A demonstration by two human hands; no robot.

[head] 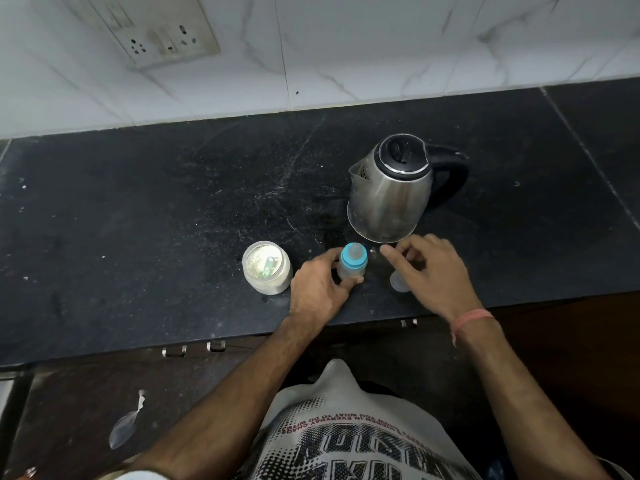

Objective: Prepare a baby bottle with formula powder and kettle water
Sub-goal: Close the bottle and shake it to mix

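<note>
A small clear baby bottle with a blue collar and teat stands upright on the black counter. My left hand grips its body from the left. My right hand hovers just right of the bottle, fingers loosely spread and holding nothing, above a clear cap that it partly hides. A steel kettle with a black lid and handle stands behind the bottle, spout pointing left. To the left sits an open jar of formula powder with a pale scoop inside.
A white tiled wall with a socket plate runs behind the counter. The counter's front edge lies close to my body, with cabinet handles below it. A bit of plastic litter lies on the floor at lower left.
</note>
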